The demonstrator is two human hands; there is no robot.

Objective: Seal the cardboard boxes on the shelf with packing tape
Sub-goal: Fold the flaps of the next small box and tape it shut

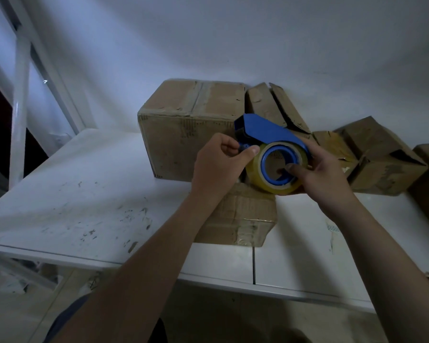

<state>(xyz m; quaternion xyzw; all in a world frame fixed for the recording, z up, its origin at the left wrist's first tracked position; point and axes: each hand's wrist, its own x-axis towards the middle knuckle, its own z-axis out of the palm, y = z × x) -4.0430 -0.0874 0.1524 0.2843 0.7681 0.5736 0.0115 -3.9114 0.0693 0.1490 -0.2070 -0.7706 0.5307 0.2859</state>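
**Tape dispenser in both hands, above small box on shelf**

Blue tape dispenser [270, 132] near frame centre, held off the shelf. Its yellowish tape roll [255, 174] sits at the dispenser's 6 o'clock, on a blue hub.

Left hand [221, 162] at 9 o'clock of the roll: thumb and forefinger pinching a small blue part at the dispenser's front end, other fingers curled in.

Right hand [325, 174] at 3 o'clock: thumb tip inside the hub, fingers wrapped behind the roll and frame, gripping it.

Small box [240, 219] directly under the roll at 6 o'clock, glossy tape across its near face; its top is hidden by the hands.

Large box [183, 129] at 10 o'clock, flaps closed, touching the small box's far side.

Open-flapped box [265, 105] at 12 o'clock, behind the dispenser.

Crumpled boxes [382, 157] at 3 o'clock, along the wall.

All rest on a scuffed white shelf [72, 194]. White frame post [20, 107] at far 9 o'clock.
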